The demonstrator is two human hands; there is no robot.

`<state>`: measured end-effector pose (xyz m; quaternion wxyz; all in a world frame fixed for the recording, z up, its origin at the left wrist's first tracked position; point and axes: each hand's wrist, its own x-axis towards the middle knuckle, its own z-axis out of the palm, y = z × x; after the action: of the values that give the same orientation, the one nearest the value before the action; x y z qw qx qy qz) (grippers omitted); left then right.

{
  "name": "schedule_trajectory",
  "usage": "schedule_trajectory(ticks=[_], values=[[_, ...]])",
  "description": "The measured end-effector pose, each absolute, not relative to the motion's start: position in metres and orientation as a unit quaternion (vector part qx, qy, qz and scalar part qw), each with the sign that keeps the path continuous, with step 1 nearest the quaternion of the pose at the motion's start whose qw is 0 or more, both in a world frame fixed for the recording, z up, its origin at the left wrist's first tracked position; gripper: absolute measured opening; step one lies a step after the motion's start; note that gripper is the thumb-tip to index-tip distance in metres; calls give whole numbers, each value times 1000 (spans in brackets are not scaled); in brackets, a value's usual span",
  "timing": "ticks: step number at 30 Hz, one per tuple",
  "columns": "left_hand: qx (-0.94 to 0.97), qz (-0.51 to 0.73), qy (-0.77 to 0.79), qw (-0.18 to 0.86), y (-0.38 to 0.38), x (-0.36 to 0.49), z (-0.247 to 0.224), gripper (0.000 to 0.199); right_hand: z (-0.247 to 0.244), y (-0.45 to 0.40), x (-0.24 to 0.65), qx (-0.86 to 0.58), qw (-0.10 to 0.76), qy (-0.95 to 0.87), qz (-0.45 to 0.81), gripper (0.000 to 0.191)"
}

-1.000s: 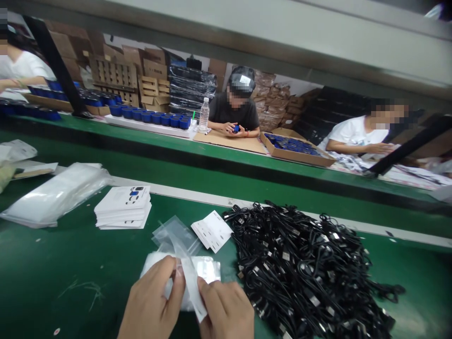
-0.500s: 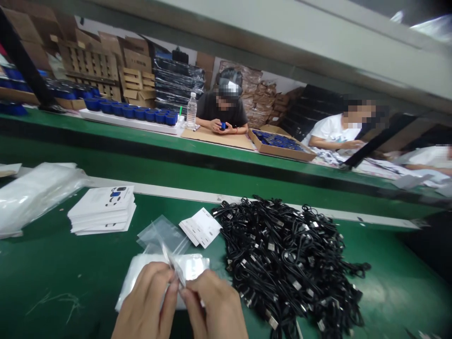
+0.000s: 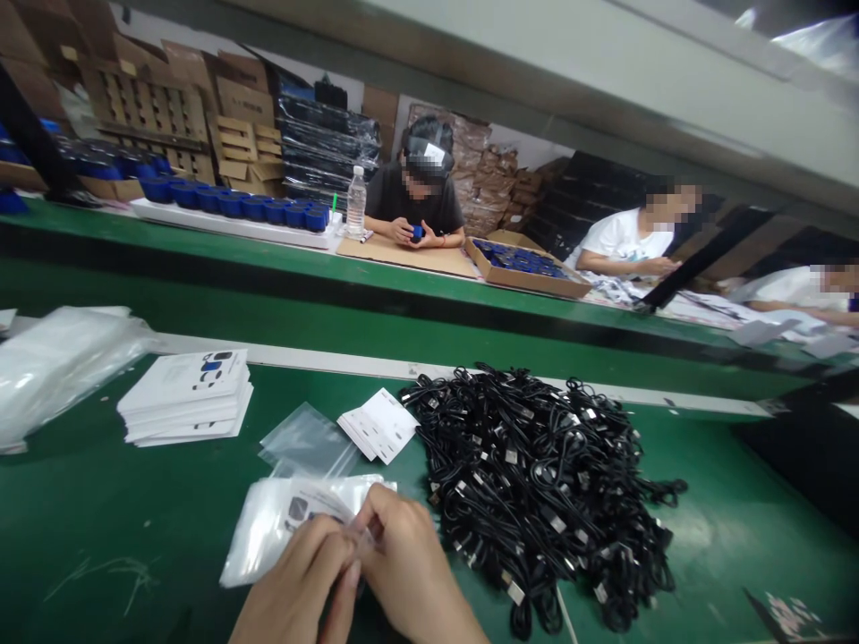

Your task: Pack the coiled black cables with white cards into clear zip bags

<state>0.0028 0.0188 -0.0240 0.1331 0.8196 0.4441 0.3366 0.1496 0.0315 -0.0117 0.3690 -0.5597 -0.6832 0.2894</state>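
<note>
the fingers of the left hand (image 3: 299, 577) and right hand (image 3: 411, 555) pinch a clear bag (image 3: 341, 505) close together, probably to control its thin edge. it looks glossy and limp, dark print (image 3: 299, 510) showing alongside, over a bag pile (image 3: 250, 534) on the green desk (image 3: 73, 510); black cables (image 3: 537, 483) lie heaped, likely for easy reach.

Cables (image 3: 537, 483) black — plugs (image 3: 515, 592) silver | bench (image 3: 80, 510) green | bags (image 3: 251, 528) translucent white | booklets (image 3: 167, 385) white — blue-and-black print (image 3: 216, 367)

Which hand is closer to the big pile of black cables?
Right. The right hand is beside the left edge of the cable pile; the left hand is farther left, past the right hand.
</note>
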Motion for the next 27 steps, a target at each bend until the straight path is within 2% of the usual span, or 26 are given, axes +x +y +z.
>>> schedule_trajectory(ticks=[2,3,4,6,7,9,12,14,15,16,18,20,22,27], values=[[805,322,473,161,22,-1,-18,15,7,37,168,-508,305,-739,321,25],[800,315,479,178,23,-3,-15,16,16,43,177,-540,286,-744,272,27],[795,308,484,197,24,-4,-12,18,24,50,185,-601,270,-735,161,28],[777,297,504,232,26,-6,-7,22,32,69,197,-689,173,-700,-67,37],[762,297,521,244,27,-6,-6,24,32,78,201,-704,152,-686,-101,36],[727,309,553,265,27,-6,-3,27,29,92,207,-712,125,-681,-121,22],[688,329,578,290,28,-5,1,31,28,92,212,-706,126,-688,-113,31],[674,330,586,306,29,-5,3,31,32,78,211,-694,175,-695,-77,42],[668,328,589,315,30,-4,4,31,34,68,208,-680,221,-699,-28,47],[662,328,591,324,31,-4,4,31,34,58,203,-645,308,-696,76,48],[654,336,587,338,33,-2,3,30,31,38,187,-529,462,-634,323,39],[651,353,577,345,34,-1,0,28,21,24,170,-465,531,-558,436,23],[649,366,573,341,34,0,-2,25,10,17,157,-493,554,-519,426,19],[649,370,586,314,34,0,-3,25,-6,13,157,-566,520,-597,230,8]])
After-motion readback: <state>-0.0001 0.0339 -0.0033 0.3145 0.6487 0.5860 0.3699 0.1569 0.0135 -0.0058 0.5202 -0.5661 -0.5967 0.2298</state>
